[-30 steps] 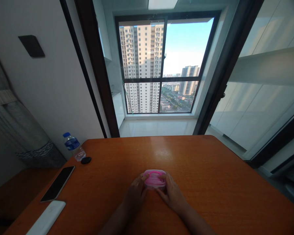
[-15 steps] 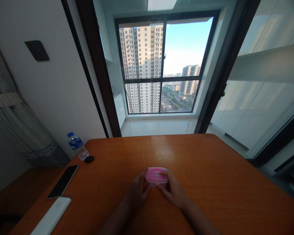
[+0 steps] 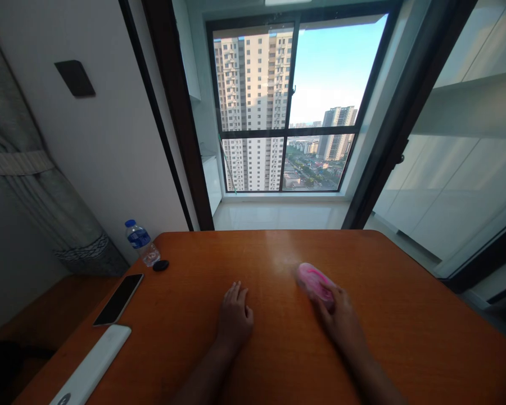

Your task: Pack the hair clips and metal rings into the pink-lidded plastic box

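Note:
A small pink lidded box (image 3: 315,283) with rounded ends and a brighter pink loop on its lid is tilted to the right of the table's middle, slightly blurred. Its near right end is gripped by my right hand (image 3: 341,318), thumb on one side and fingers over the other. My left hand (image 3: 236,315) lies on the brown table (image 3: 274,349) with its fingers stretched forward and nothing in it. A gap of bare wood separates it from the box.
Along the table's left side are a long white object (image 3: 95,363), a dark-screened phone (image 3: 118,299), a small black round object (image 3: 161,265) and a water bottle (image 3: 143,243) with a blue cap. Beyond the far edge, a window (image 3: 285,133) shows tall buildings.
Both hands held the box in the middle earlier. My left hand has let go and rests flat, while my right hand has carried the box right and turned it. The view has shifted slightly.

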A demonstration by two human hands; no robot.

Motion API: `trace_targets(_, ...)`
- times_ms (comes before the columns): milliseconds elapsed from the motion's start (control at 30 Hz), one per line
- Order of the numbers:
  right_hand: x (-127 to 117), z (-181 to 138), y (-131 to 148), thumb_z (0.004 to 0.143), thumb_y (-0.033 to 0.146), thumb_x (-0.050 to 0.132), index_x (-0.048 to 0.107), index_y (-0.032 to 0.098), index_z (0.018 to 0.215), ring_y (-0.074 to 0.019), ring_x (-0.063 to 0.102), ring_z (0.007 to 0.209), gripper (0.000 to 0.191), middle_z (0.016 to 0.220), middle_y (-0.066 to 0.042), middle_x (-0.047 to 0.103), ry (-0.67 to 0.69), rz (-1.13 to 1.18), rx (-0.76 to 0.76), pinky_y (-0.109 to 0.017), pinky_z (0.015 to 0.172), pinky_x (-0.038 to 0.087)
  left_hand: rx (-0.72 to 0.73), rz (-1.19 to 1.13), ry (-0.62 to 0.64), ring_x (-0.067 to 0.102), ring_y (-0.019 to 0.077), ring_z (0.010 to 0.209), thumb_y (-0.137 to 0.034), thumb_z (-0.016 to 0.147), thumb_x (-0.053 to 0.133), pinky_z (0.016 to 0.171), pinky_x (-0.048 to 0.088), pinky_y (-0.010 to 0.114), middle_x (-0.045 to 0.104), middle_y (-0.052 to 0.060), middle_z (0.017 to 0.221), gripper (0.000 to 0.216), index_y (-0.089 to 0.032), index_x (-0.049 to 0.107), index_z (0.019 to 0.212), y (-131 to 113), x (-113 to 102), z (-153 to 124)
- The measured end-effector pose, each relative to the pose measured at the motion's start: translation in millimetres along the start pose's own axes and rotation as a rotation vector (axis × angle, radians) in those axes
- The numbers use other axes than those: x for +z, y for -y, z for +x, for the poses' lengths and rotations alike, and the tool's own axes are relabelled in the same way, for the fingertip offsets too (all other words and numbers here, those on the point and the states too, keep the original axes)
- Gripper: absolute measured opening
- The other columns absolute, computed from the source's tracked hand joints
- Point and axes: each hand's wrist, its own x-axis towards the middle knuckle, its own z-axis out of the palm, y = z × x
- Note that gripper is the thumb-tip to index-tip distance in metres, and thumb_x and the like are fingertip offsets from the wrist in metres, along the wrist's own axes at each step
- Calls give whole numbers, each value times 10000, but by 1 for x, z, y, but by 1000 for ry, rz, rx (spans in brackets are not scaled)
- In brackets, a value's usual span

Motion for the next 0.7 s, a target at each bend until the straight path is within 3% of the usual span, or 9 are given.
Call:
trace_targets(133,-17,14,-38,895,633,433,507,281,1334,-320,613,1042,567,1336,-129,420,-134,-175,178,-437,762,561,-12,-10,23,399,273,1401,-133,776,493,1185,288,437,500,127,1470,524,-137,619,1284,2,0,0)
trace_targets(267,-23,19,-55,870,682,432,464,310,1399,-314,637,949,647,1271,-120,488,-136,-180,212,-425,698,552,-9,-24,16,409,276,1394,-135,779,494,1179,301,437,507,131,1463,510,-134,627,1271,3,0,1)
trace_targets(367,-23,21,-59,802,721,514,332,245,1495,-345,602,1077,860,1305,-151,503,-161,-134,207,-439,821,536,-5,-22,8,425,278,1382,-137,783,493,1174,308,439,522,133,1447,497,-138,633,1260,3,0,2)
trace_targets(500,-20,19,-61,618,793,639,87,-15,1526,-462,366,1344,1334,1440,-312,378,-244,-168,254,-525,1064,376,-15,-11,-17,415,282,1389,-145,795,492,1175,302,439,508,137,1458,498,-128,617,1277,2,-1,0)
trace_targets(567,-15,12,-58,601,821,619,51,-91,1502,-495,287,1384,1403,1486,-373,271,-235,-212,284,-550,1109,302,-25,-2,-23,408,287,1394,-147,799,491,1175,298,449,499,138,1466,515,-125,599,1301,2,0,0)
trace_targets(700,-1,-20,-42,677,857,475,31,-144,1481,-505,180,1429,1359,1527,-403,148,-173,-250,380,-571,1147,212,-14,11,-8,410,290,1394,-147,799,495,1168,312,452,505,133,1465,525,-136,600,1314,3,2,1)
